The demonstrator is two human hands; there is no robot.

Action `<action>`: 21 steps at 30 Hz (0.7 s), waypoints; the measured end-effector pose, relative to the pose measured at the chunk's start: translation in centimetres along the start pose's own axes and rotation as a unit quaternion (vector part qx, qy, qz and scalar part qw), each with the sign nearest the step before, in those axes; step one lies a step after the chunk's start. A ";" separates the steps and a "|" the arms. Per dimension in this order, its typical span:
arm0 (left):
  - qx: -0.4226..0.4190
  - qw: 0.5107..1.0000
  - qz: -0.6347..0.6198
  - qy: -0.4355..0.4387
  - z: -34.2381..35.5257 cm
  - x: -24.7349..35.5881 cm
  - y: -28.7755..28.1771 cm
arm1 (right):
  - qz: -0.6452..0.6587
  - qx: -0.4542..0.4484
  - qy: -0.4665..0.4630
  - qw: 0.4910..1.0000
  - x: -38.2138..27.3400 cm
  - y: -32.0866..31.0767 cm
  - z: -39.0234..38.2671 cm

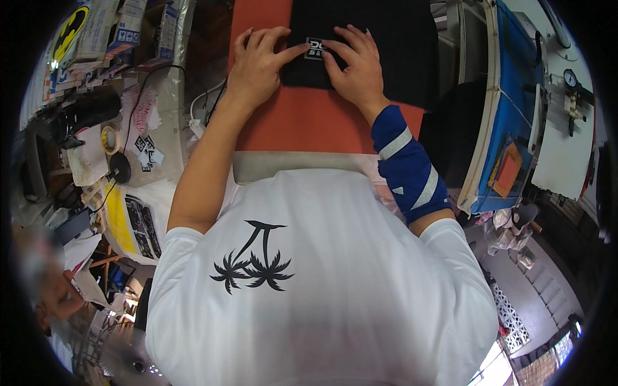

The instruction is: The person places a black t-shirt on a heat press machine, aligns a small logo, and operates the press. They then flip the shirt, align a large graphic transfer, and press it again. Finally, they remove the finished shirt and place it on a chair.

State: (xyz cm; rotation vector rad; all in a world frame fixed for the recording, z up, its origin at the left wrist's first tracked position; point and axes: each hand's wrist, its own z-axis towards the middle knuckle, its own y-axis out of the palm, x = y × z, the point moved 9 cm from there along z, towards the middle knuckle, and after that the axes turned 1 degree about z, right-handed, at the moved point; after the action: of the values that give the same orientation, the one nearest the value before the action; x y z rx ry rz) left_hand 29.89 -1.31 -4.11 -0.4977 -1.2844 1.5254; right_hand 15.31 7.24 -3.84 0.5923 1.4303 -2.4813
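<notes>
Black cloth lies over an orange-red flat board in front of me. A small square label with pale print rests on the cloth. My left hand has its fingers spread, the index fingertip touching the label's left side. From the other side, my right hand reaches in with fingers stretched out; its index finger and thumb are at the label's right edge. Neither hand is wrapped round anything. A blue sleeve with white stripes covers my right forearm.
On the left are a side table with a tape roll, several loose printed labels, a cable and stacked boxes. A blue panel stands close on the right, with a pressure gauge beyond. Another person is at lower left.
</notes>
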 end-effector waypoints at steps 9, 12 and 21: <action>0.010 1.000 -0.004 -0.001 0.0 0.0 -0.3 | -0.016 -0.008 -0.001 1.000 -0.3 -0.1 0.1; 0.040 0.998 -0.048 -0.014 0.0 -0.4 -0.7 | -0.014 -0.006 -0.006 1.000 -0.3 -0.1 0.2; 0.038 0.996 -0.083 -0.009 -1.5 -1.9 -2.0 | -0.003 0.001 -0.006 1.000 -0.1 0.0 0.0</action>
State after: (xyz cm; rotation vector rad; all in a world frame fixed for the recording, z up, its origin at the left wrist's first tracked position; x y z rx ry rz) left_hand 32.67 -2.48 -3.38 -0.3211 -1.2453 1.4366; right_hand 15.39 7.27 -3.78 0.5734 1.4265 -2.4869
